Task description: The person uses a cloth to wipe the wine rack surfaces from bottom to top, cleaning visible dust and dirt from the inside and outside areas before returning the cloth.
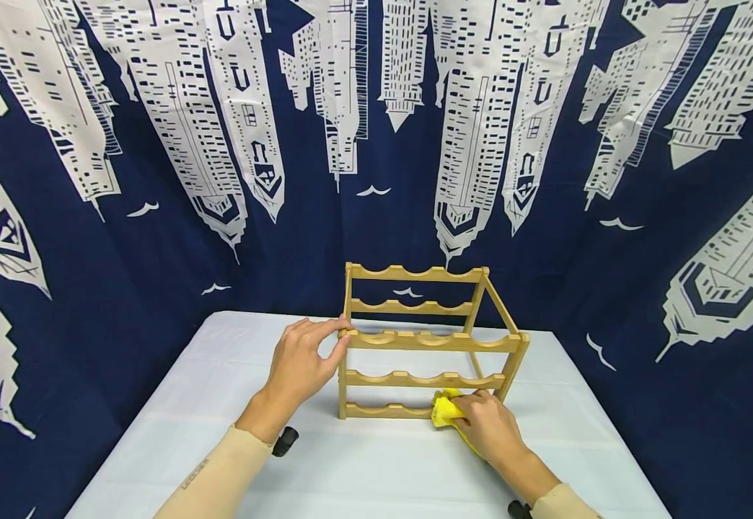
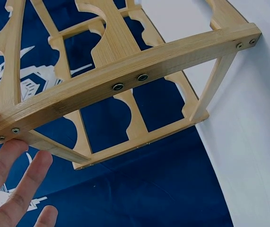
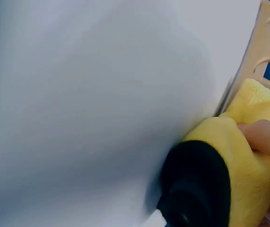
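Observation:
A wooden wine rack (image 1: 428, 341) with scalloped rails stands upright on the white-covered table. My left hand (image 1: 301, 360) pinches its upper front left corner between thumb and fingers; in the left wrist view the other fingers (image 2: 28, 182) spread below the rack's side post (image 2: 94, 87), which has metal screws. Low at the front right, my right hand (image 1: 490, 425) grips a bunched yellow cloth (image 1: 444, 409) against the bottom front rail (image 1: 386, 411). The right wrist view shows the cloth (image 3: 253, 184) folded around the fingers, which it partly hides.
White cloth covers the table (image 1: 376, 468). Behind it hangs a dark blue curtain (image 1: 324, 238) printed with upside-down white buildings. A black wrist-worn device (image 1: 285, 441) sits beneath the left wrist, and another black piece (image 1: 519, 509) shows by the right sleeve.

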Tool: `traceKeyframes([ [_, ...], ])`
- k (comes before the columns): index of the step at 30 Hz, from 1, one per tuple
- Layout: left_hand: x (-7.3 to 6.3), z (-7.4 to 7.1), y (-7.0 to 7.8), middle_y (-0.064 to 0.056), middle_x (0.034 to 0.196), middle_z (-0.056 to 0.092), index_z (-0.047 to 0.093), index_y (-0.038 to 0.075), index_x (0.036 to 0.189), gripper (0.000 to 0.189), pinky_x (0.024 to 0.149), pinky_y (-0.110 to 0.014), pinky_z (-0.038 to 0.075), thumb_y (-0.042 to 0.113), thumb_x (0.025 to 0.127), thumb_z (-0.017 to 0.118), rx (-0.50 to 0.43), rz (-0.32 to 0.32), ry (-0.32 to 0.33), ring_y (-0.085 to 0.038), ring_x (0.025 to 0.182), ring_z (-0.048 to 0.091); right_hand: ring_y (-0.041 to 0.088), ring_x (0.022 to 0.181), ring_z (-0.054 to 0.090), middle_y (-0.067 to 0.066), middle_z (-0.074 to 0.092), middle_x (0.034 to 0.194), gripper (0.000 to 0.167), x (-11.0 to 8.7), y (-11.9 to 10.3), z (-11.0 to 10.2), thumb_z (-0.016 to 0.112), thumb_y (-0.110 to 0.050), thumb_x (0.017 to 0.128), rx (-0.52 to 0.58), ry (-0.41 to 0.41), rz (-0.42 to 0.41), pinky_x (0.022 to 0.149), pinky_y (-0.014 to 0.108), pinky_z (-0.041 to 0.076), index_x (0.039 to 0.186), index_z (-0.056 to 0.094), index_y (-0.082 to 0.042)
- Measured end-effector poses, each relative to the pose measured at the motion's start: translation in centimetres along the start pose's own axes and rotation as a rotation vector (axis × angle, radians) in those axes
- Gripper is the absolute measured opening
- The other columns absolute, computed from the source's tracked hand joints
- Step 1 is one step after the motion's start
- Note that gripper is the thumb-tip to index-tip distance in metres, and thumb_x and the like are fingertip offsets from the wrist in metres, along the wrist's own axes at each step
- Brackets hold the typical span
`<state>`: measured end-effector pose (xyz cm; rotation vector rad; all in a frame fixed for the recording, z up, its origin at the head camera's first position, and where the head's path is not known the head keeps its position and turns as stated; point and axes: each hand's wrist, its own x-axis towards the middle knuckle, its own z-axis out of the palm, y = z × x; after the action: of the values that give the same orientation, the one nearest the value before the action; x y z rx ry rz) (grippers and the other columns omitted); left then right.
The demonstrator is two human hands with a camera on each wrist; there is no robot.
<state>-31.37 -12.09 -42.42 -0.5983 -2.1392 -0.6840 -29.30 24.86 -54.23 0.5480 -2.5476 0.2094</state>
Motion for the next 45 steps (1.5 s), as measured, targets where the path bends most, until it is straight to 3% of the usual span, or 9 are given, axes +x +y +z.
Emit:
traceKeyframes([
  [5,-0.1,-0.1,-0.3,-0.001,0.124,0.091,0.091,0.019,0.122,0.019,0.111,-0.063,0.067,0.022,0.103,0.088,-0.009,0.006,0.006,-0.027,0.108,0.089,0.025,0.091,0.073,0.004,0.088,0.1,0.03,-0.4,0.8,-0.3,0.1,0.0,0.077,-0.157,0.006,-0.017,0.082,0.046,0.065,0.102,0.088,-0.011],
  [11,-0.1,-0.2,-0.6,-0.006,0.121,0.091,0.09,0.012,0.123,0.023,0.09,-0.051,0.073,0.015,0.101,0.09,-0.064,0.045,0.025,-0.03,0.099,0.088,0.03,0.083,0.069,0.011,0.081,0.085,0.018,-0.8,0.7,-0.2,0.091,0.006,0.08,-0.309,0.156,-0.081,0.066,0.046,0.059,0.088,0.078,-0.003],
  [15,0.1,0.0,-0.7,-0.007,0.122,0.091,0.089,0.01,0.124,0.023,0.093,-0.051,0.074,0.014,0.102,0.089,-0.085,0.055,0.028,-0.031,0.107,0.088,0.033,0.078,0.07,0.013,0.078,0.081,0.02,-0.6,1.0,1.0,0.089,0.01,0.08,-0.238,0.204,-0.026,0.063,0.053,0.062,0.085,0.074,-0.003],
  [20,0.1,0.1,-0.6,-0.007,0.123,0.091,0.088,0.01,0.124,0.022,0.095,-0.05,0.074,0.013,0.102,0.088,-0.098,0.047,0.027,-0.031,0.109,0.088,0.034,0.086,0.082,0.014,0.086,0.095,0.024,0.0,0.1,0.2,0.101,-0.001,0.083,0.035,0.048,0.128,0.069,0.056,0.069,0.101,0.085,-0.005],
  [24,0.1,0.2,-0.6,-0.008,0.123,0.091,0.088,0.008,0.124,0.023,0.096,-0.05,0.074,0.012,0.102,0.088,-0.105,0.049,0.027,-0.032,0.109,0.088,0.032,0.098,0.087,0.013,0.09,0.11,0.029,0.3,-0.5,-0.1,0.099,-0.009,0.091,0.216,-0.037,0.202,0.081,0.055,0.072,0.118,0.089,-0.005],
  [27,0.1,0.4,-0.6,-0.008,0.122,0.091,0.088,0.008,0.125,0.024,0.098,-0.05,0.074,0.013,0.102,0.088,-0.108,0.054,0.028,-0.032,0.111,0.088,0.03,0.096,0.085,0.01,0.091,0.109,0.028,0.7,-1.0,0.4,0.099,-0.015,0.093,0.231,-0.03,0.181,0.081,0.053,0.07,0.117,0.088,-0.006],
  [33,0.2,0.5,-0.6,-0.009,0.122,0.091,0.088,0.008,0.125,0.025,0.097,-0.051,0.074,0.01,0.1,0.089,-0.117,0.061,0.039,-0.033,0.109,0.088,0.03,0.093,0.083,0.003,0.091,0.104,0.026,2.0,-3.0,1.5,0.103,-0.016,0.086,0.149,0.016,0.06,0.074,0.049,0.068,0.108,0.089,-0.013],
  [38,0.2,0.4,-0.7,-0.009,0.122,0.091,0.088,0.007,0.125,0.024,0.098,-0.051,0.074,0.01,0.101,0.089,-0.13,0.057,0.034,-0.032,0.112,0.088,0.028,0.094,0.084,0.0,0.091,0.106,0.027,2.8,-5.0,2.3,0.103,-0.015,0.086,0.156,0.022,-0.034,0.074,0.046,0.069,0.108,0.089,-0.014],
  [45,0.0,0.6,-0.7,-0.009,0.121,0.091,0.088,0.006,0.123,0.023,0.097,-0.052,0.074,0.009,0.1,0.089,-0.142,0.067,0.035,-0.033,0.111,0.088,0.023,0.092,0.083,-0.003,0.091,0.106,0.027,2.8,-6.1,3.2,0.103,-0.016,0.085,0.217,0.051,-0.012,0.074,0.042,0.068,0.11,0.091,-0.016],
])
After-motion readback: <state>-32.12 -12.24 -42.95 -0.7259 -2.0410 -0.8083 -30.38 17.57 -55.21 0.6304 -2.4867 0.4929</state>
